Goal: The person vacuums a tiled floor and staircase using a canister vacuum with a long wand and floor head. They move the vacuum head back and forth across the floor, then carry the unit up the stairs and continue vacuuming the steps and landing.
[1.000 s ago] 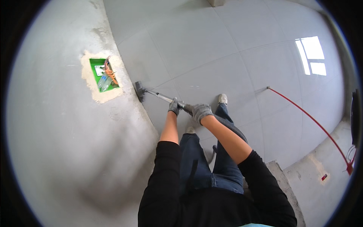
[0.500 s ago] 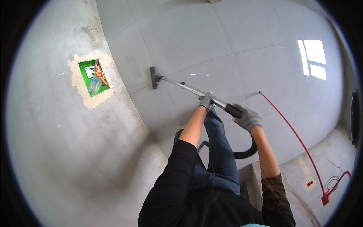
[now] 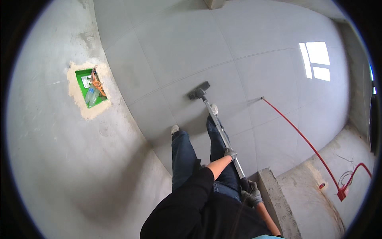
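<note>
A metal vacuum cleaner wand (image 3: 215,119) runs slantwise across the floor in front of my legs. At its far end the dark floor head (image 3: 199,91) rests on the grey tiles, slightly blurred. My left hand (image 3: 230,153), in a grey work glove, is closed around the middle of the tube. Close to my waist, my right hand (image 3: 252,195), gloved alike, grips the dark handle (image 3: 244,183) at the near end. The hose is hidden from view.
Along the left, a bare grey wall holds a green recessed box (image 3: 91,88) with orange wires and a plastic bottle. A red cable (image 3: 298,132) crosses the floor to a red box (image 3: 341,194) at right. Beside my right hand stands a rough concrete ledge (image 3: 274,199).
The floor head has swung right and closer to me, away from the left wall. Both hands have drawn back toward my body, and the wand now points more straight ahead.
</note>
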Tool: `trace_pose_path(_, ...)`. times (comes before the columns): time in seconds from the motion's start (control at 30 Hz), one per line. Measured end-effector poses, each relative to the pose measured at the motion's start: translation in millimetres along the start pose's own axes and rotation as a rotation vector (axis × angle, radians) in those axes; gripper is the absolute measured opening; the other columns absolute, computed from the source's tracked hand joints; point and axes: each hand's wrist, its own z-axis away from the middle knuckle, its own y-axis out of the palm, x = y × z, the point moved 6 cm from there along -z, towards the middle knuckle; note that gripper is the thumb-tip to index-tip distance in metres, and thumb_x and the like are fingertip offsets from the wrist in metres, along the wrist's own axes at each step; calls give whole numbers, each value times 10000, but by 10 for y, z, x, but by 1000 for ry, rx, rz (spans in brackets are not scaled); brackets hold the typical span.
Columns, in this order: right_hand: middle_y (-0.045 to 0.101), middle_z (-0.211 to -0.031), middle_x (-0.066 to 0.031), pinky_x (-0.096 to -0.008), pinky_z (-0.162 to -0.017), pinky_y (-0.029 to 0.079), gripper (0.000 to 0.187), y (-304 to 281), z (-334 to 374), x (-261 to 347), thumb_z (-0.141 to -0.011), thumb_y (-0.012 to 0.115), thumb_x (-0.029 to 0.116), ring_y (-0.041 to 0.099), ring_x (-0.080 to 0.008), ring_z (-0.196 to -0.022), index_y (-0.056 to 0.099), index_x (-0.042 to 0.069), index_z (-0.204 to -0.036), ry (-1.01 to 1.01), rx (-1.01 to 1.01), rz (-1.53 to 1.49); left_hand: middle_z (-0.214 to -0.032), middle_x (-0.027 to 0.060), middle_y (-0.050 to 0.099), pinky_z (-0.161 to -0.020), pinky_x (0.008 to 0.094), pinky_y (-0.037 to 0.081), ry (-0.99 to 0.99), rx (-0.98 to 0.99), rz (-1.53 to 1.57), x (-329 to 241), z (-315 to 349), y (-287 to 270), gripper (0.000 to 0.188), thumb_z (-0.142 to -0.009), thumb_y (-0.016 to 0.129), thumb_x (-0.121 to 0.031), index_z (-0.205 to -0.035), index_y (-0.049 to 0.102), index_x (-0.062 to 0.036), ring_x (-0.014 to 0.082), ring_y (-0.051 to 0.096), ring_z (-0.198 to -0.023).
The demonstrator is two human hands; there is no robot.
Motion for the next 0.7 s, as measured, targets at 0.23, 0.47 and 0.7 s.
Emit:
trace_pose_path(0.23, 567, -1192, -116, -323, -909, 465, 729, 1285, 147, 312, -755, 796, 260, 546, -207, -1073, 417, 84, -1351, -89, 37, -239, -1308, 231, 465, -1009, 370, 416, 208, 26, 131, 60, -177, -1654, 826, -736, 725, -275, -1330, 271, 77, 295, 495, -1193)
trace_pose_path(0.47, 601, -814, -63, -335, -435, 458, 693, 2671, -861, 1060, -809, 748, 348, 537, -166, -517, 405, 221, -1397, -120, 71, -349, -1239, 297, 525, -939, 357, 493, 160, 265, -132, -8, -1156, -2709, 1075, -770, 636, -184, -1427, -183, 47, 350, 599, -1060)
trace_pose_path(0.7, 602, -1142, -124, -318, -876, 468, 759, 3213, 190, -382, -791, 738, 461, 575, -184, -1012, 431, 97, -1381, -29, -16, -261, -829, 147, 536, -427, 387, 518, 181, 274, 270, 1826, -743, -2051, 851, -701, 675, -37, -1337, 110, -34, 238, 581, -504)
